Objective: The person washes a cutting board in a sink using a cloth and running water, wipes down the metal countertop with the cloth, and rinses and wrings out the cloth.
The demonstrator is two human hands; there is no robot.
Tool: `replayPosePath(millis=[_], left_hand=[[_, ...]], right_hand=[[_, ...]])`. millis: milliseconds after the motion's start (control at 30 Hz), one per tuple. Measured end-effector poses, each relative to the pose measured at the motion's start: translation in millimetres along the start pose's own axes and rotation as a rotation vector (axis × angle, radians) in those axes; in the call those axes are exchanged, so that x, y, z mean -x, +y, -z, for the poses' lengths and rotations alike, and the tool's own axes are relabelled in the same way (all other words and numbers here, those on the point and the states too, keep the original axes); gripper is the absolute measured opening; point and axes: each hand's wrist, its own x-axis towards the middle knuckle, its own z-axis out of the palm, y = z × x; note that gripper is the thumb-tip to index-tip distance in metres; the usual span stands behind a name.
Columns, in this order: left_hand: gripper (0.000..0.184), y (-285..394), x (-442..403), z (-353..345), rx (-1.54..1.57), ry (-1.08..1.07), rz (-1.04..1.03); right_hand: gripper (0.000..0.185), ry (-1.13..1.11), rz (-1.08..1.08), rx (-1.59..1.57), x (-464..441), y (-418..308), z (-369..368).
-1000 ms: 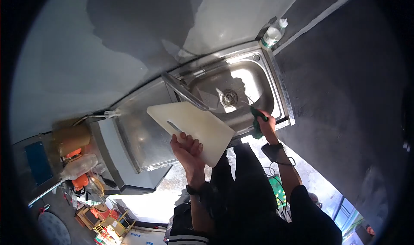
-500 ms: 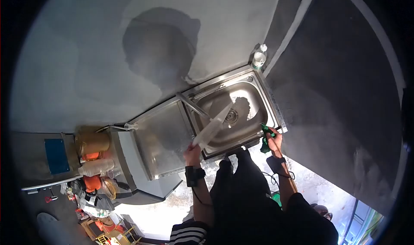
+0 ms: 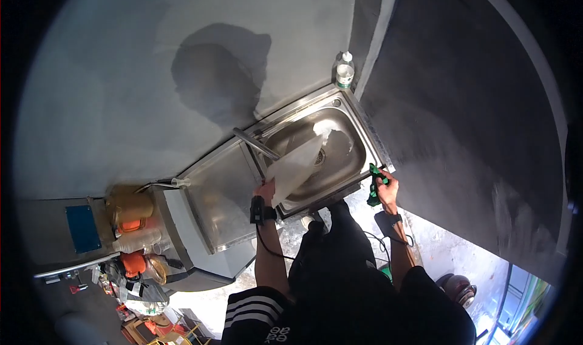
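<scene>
My left hand [image 3: 265, 191] is closed on the near end of a flat, whitish, translucent sheet [image 3: 296, 166]. The sheet slants over the left part of the steel sink [image 3: 358, 126], its far end reaching toward the drain [image 3: 320, 157]. Just above its left edge the faucet spout [image 3: 255, 143] sticks out. By the sink's front right corner, my right hand [image 3: 387, 190] grips a crumpled-looking green-and-black thing [image 3: 373, 184], whose kind I cannot make out. Both wrists wear black bands with cables.
A clear pump bottle [image 3: 344, 71] stands at the sink's back right corner. Left of the basin is a steel drainboard [image 3: 221, 187]. Clear plastic cups [image 3: 138, 240] and a brown round container [image 3: 130, 205] sit farther left. A dark wall [image 3: 449, 102] rises on the right.
The sheet has turned so that more of its broad face shows, and my left hand has shifted slightly left and up. My right hand still holds the green-and-black thing. The camera view has shifted.
</scene>
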Motion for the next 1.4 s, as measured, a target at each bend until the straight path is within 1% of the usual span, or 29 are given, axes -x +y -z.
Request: replayPosePath(millis=[67, 200, 233, 267, 300, 333, 367, 400, 433, 467, 500, 533, 567, 667, 733, 767, 833, 867, 900, 967, 1000, 1067, 1133, 1167, 1267, 1300, 1400], left_hand=[[0.036, -13.0, -27.4, -29.1, 0.417, 0.159, 0.042], [0.035, 1.2, -25.6, -25.5, 0.108, 0.291, -0.301], [0.035, 1.5, -24.5, -21.1, 0.035, 0.334, -0.376], [0.035, -2.7, -21.1, -15.9, -0.040, 0.380, -0.443], [0.033, -33.0, -54.3, -43.2, 0.029, 0.575, -0.637], [0.029, -16.6, -29.7, -38.6, 0.098, 0.451, -0.496], [0.025, 3.1, -1.2, -32.3, 0.153, 0.338, -0.345], [0.024, 7.8, 15.5, -35.7, 0.252, 0.351, -0.393], [0.035, -11.9, -1.4, -66.3, 0.301, 0.600, -0.694], [0.041, 0.2, 5.1, -74.9, 0.894, 0.492, -0.443], [0.047, 18.4, 18.9, -78.9, 1.465, 0.338, -0.157], [0.054, 36.3, 33.6, -74.5, 2.002, 0.131, 0.164], [0.061, 51.9, 50.2, -63.5, 1.894, 0.117, 0.212], [0.059, 38.8, 58.1, -52.3, 1.876, 0.094, 0.068], [0.058, 40.0, 71.0, -31.4, 1.789, 0.079, 0.015], [0.057, 40.5, 80.0, -20.0, 1.744, 0.071, -0.009], [0.056, 33.3, 89.1, -4.1, 1.709, 0.042, -0.069], [0.056, 31.2, 92.4, 4.6, 1.691, 0.027, -0.104], [0.055, 30.8, 98.7, 14.7, 1.635, 0.036, -0.078], [0.055, 28.7, 110.7, 26.7, 1.562, 0.044, -0.073], [0.054, 26.6, 114.4, 31.5, 1.522, 0.051, -0.071], [0.054, 24.5, 119.4, 34.2, 1.521, 0.053, -0.041], [0.054, 22.4, 123.4, 37.0, 1.503, 0.049, -0.028], [0.054, 21.9, 124.9, 38.5, 1.486, 0.044, -0.034], [0.053, 16.7, 117.6, 38.8, 1.478, 0.010, -0.050], [0.053, 13.7, 114.0, 35.7, 1.483, -0.003, -0.051], [0.053, 13.2, 101.4, 17.2, 1.576, -0.034, -0.017]], right_hand=[[0.032, 0.021, -0.028, -0.058, 1.0, 13.4, 0.8], [0.031, 0.068, 0.068, 0.052, 5.2, 36.7, 9.2], [0.030, 0.050, 0.019, 0.014, 9.1, 36.2, 11.3], [0.031, 0.094, 0.117, 0.057, 6.4, 52.8, 6.0], [0.031, 0.042, 0.026, -0.021, 12.2, 42.7, 5.7], [0.031, -0.015, -0.066, -0.094, 17.9, 31.3, 8.5], [0.031, -0.041, -0.092, -0.160, 20.9, 23.9, 6.9], [0.032, -0.062, -0.117, -0.226, 21.5, 19.1, 5.9], [0.031, -0.070, -0.057, -0.164, 13.6, 37.4, 2.8], [0.031, -0.095, -0.041, -0.179, 12.0, 33.3, 2.6], [0.031, -0.101, -0.055, -0.171, 13.3, 19.8, 2.7], [0.031, -0.102, -0.041, -0.135, 11.8, 7.6, 1.8], [0.031, -0.103, -0.027, -0.099, 10.3, -5.1, 0.8], [0.030, -0.117, 0.066, 0.066, -0.2, -13.3, -1.4], [0.028, -0.145, 0.099, 0.136, -8.2, -18.3, -4.9], [0.028, -0.148, 0.145, 0.123, -13.2, -13.4, -10.3], [0.028, -0.178, 0.121, 0.064, -22.2, -10.4, -18.4], [0.028, -0.205, 0.047, -0.019, -27.3, -8.9, -22.2], [0.028, -0.225, -0.028, -0.101, -32.7, -6.3, -25.9], [0.029, -0.276, -0.193, -0.338, -54.9, 40.7, -49.5], [0.032, -0.314, 0.115, -0.061, -58.5, 51.0, -63.0], [0.031, -0.392, 0.222, 0.086, -34.8, -13.4, -71.0], [0.028, -0.681, -0.275, -0.798, -52.5, 7.9, -97.8], [0.026, -0.788, -0.538, -1.240, -60.1, 17.1, -106.2], [0.024, -0.674, -0.686, -1.145, -53.1, -6.4, -108.9], [0.024, -0.721, -0.650, -1.147, -51.4, -12.0, -107.6], [0.026, -0.766, -0.621, -1.195, -44.9, -29.1, -103.7]])
